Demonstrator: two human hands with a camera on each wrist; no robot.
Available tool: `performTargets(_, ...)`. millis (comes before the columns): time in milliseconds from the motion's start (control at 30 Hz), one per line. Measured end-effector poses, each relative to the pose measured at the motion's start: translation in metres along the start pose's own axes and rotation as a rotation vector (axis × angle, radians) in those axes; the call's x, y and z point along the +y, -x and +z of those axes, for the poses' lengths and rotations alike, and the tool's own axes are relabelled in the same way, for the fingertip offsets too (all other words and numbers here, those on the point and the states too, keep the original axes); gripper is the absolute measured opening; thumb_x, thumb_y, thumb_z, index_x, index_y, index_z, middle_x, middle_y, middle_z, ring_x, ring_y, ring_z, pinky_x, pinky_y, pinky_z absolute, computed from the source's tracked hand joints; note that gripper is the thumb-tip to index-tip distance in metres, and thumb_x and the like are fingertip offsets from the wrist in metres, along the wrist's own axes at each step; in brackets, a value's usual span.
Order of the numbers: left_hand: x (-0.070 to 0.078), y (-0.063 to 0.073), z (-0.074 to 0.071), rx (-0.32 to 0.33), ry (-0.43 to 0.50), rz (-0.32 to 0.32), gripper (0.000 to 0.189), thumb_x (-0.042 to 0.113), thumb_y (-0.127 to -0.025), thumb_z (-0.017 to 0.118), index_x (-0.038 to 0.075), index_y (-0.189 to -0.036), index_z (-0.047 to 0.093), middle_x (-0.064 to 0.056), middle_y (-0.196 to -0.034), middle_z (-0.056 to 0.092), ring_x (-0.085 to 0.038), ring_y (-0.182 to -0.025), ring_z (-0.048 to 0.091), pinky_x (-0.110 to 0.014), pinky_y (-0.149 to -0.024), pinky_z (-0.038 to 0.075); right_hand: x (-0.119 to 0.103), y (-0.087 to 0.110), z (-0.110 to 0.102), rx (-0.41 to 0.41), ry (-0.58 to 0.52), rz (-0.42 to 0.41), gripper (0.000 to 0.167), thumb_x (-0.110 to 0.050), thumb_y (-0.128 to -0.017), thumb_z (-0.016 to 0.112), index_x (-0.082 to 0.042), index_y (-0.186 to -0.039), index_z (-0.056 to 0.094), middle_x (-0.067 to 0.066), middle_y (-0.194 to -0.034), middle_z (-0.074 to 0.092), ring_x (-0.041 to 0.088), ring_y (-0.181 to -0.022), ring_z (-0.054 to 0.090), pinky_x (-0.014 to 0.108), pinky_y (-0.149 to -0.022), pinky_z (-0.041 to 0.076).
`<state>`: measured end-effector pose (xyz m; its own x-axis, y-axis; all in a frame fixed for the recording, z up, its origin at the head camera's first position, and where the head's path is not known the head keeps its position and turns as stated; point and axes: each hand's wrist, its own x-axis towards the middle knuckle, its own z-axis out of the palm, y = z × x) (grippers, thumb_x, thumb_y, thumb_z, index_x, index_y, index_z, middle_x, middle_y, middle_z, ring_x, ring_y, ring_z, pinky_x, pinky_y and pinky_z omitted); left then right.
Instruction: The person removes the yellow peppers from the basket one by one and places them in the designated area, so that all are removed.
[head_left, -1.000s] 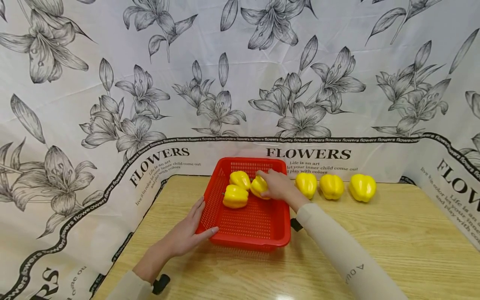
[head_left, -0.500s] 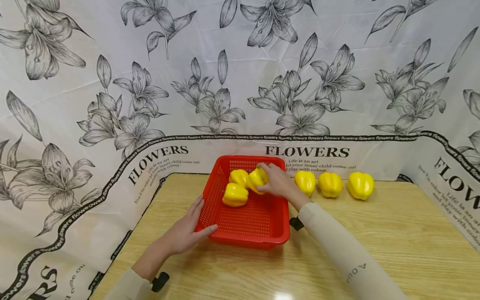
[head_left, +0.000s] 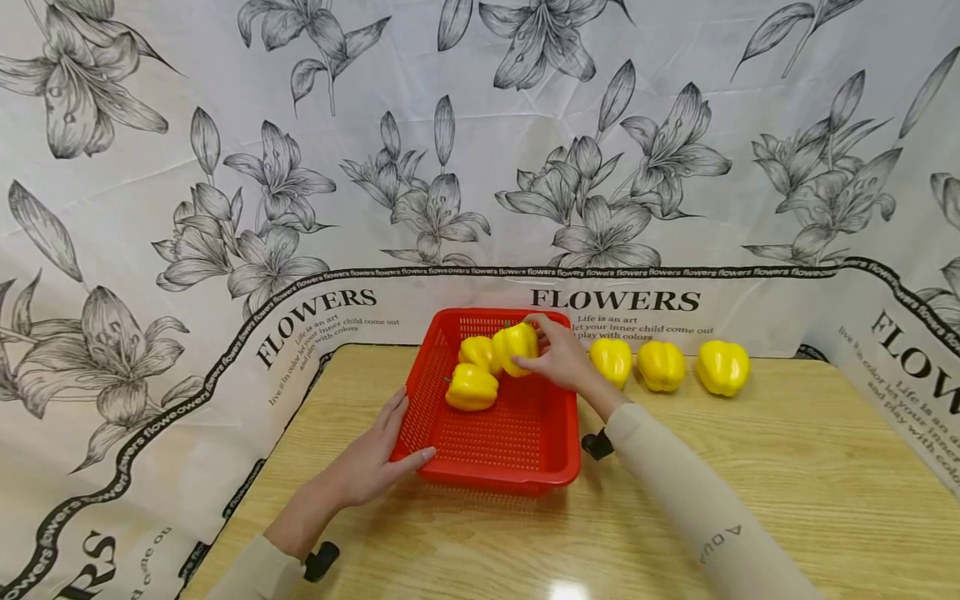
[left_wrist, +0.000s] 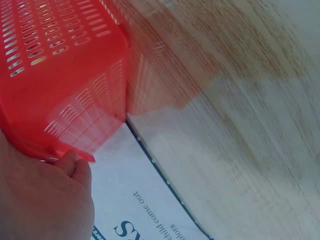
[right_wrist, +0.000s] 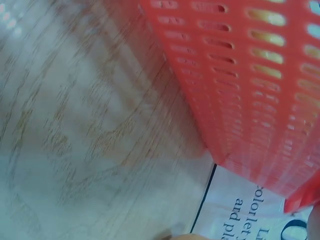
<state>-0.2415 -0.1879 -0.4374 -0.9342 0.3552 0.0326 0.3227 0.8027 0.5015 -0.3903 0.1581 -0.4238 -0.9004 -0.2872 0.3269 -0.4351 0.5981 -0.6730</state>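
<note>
A red perforated basket (head_left: 487, 478) stands on the table with yellow bell peppers in it. My left hand (head_left: 363, 467) holds its near left corner, thumb over the rim and fingers along the outer side; in the left wrist view, fingertips (left_wrist: 81, 172) curl at the rim. My right hand (head_left: 561, 357) grips a yellow bell pepper (head_left: 513, 347), tilted with its green stem upward, over the basket's back right part. Beside it lie a second pepper (head_left: 477, 354), partly covered, and a third pepper (head_left: 472, 388) with its stem to the left. The right wrist view shows mainly the basket's wall (right_wrist: 240, 75).
Right of the basket, a yellow pepper (head_left: 611, 363), another pepper (head_left: 662, 367) and a larger pepper (head_left: 723, 368) stand in a row along the back of the wooden table (head_left: 735, 492). A flower-printed cloth (head_left: 450, 125) hangs close behind the table and at its sides.
My right hand has lifted the pepper slightly, and its stem has come into sight as it tilted. My left hand stays at the basket corner. The other peppers lie unmoved.
</note>
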Motion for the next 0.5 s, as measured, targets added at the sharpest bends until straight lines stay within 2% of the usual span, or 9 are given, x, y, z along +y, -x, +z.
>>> performTargets(200, 0.0, 0.0, 0.0, -0.001, 0.012, -0.009, 0.106, 0.075, -0.092, 0.052, 0.018, -0.166, 0.003, 0.005, -0.172, -0.002, -0.032, -0.152, 0.029, -0.056, -0.116, 0.036, 0.001, 0.001, -0.01, 0.035, -0.276, 0.075, 0.067, -0.027, -0.09, 0.081, -0.015, -0.146, 0.047, 0.021, -0.122, 0.058, 0.034, -0.108, 0.061, 0.046, -0.087, 0.056)
performTargets(300, 0.0, 0.0, -0.001, 0.0, 0.017, -0.01, 0.107, 0.078, -0.091, 0.051, 0.019, -0.167, 0.003, 0.006, -0.172, -0.002, -0.031, -0.152, 0.03, -0.056, -0.115, 0.037, 0.003, 0.001, -0.013, 0.046, -0.363, 0.104, 0.065, -0.027, -0.092, 0.078, -0.015, -0.147, 0.046, 0.022, -0.122, 0.057, 0.034, -0.108, 0.061, 0.046, -0.085, 0.056)
performTargets(500, 0.0, -0.001, 0.0, 0.0, -0.001, -0.011, 0.106, 0.075, -0.092, 0.053, 0.016, -0.166, 0.006, 0.005, -0.172, -0.002, -0.033, -0.152, 0.028, -0.056, -0.116, 0.035, 0.01, 0.0, -0.021, 0.061, -0.486, 0.169, 0.065, -0.032, -0.095, 0.075, -0.015, -0.15, 0.044, 0.022, -0.124, 0.063, 0.021, -0.102, 0.066, 0.038, -0.089, 0.056)
